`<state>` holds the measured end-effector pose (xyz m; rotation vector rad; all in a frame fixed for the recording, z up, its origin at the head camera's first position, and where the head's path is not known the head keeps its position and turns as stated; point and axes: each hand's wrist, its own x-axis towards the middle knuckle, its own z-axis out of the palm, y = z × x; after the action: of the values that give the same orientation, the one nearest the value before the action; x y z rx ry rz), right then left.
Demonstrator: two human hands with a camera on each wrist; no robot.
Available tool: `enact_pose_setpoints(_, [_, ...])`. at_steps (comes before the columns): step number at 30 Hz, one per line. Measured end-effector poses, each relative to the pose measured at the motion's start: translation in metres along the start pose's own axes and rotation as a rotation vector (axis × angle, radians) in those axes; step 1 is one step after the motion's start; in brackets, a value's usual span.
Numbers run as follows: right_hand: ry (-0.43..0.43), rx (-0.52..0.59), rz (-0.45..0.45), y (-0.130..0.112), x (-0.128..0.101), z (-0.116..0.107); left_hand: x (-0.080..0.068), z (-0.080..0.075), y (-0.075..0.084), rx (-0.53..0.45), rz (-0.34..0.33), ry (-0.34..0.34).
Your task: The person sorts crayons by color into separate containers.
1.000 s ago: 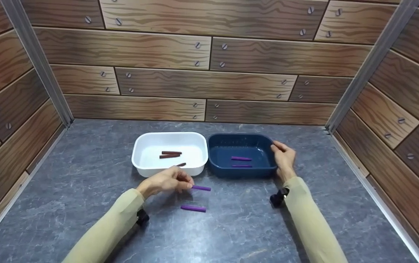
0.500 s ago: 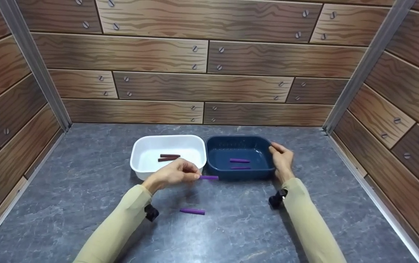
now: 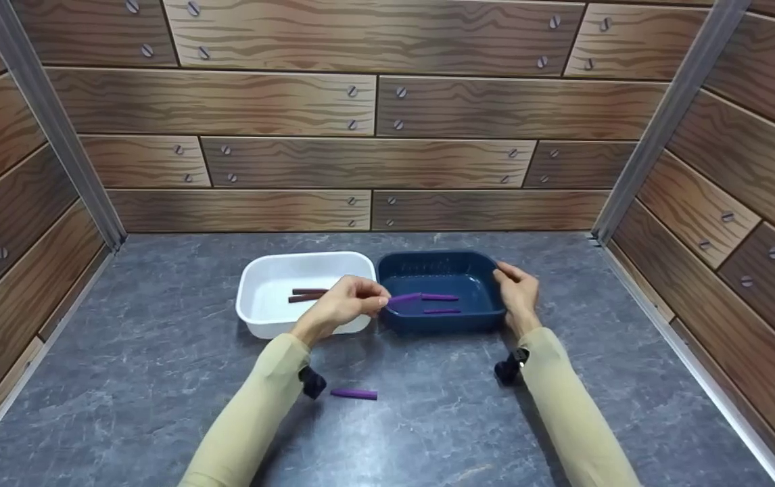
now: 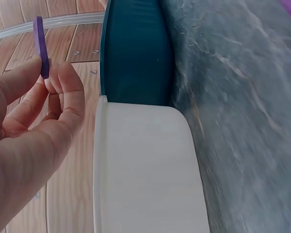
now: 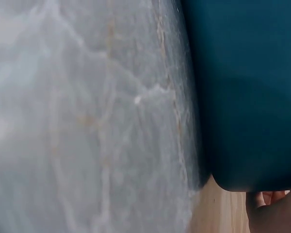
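Between thumb and fingertips, my left hand [image 3: 347, 304] pinches a purple crayon [image 3: 404, 298] over the left end of the navy-blue bin [image 3: 441, 325]. In the left wrist view the held crayon [image 4: 39, 41] points up, away from the hand. Two purple crayons [image 3: 439, 297] lie inside the blue bin. My right hand [image 3: 520, 294] grips that bin's right end, thumb at the rim; the right wrist view has the bin's wall [image 5: 252, 97] in front of most of its fingers. Another purple crayon [image 3: 354, 393] lies on the table, near the left wrist.
A white bin [image 3: 264, 327] stands against the blue bin's left side. Brown crayons [image 3: 306, 296] lie in it, partly hidden by my left hand. Wood-patterned walls [image 3: 239, 210] enclose the grey marbled table [image 3: 428, 419] at the back and sides.
My left hand has carried the pinched purple crayon up and rightward, from in front of the white bin to over the blue bin's left end. The right hand stays at the blue bin.
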<state>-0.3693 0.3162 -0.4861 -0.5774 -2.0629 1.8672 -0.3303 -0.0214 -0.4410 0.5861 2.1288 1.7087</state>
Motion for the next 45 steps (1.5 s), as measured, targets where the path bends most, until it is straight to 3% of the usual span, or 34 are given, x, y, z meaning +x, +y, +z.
enact_pose_setpoints(9, [0.022,0.008,0.002,-0.002,0.0,0.0,0.026,0.015,0.005,0.037,0.051,0.065])
enact_pose_setpoints(13, [0.016,0.005,0.002,-0.003,-0.001,0.001,0.037,0.024,0.005,0.044,0.043,0.111])
enact_pose_setpoints(20, [0.012,0.014,0.0,-0.001,0.0,0.001,0.059,0.039,0.004,0.175,0.114,0.194])
enact_pose_setpoints(24, [0.01,0.013,-0.002,0.0,0.0,0.002,0.07,0.046,0.003,0.202,0.124,0.236])
enact_pose_setpoints(32, [0.019,0.014,-0.007,0.0,0.001,0.002,0.089,0.055,0.001,0.154,0.095,0.271])
enact_pose_setpoints(45, [0.006,-0.003,-0.004,-0.001,0.0,0.002,0.106,0.069,-0.005,0.147,-0.04,0.362])
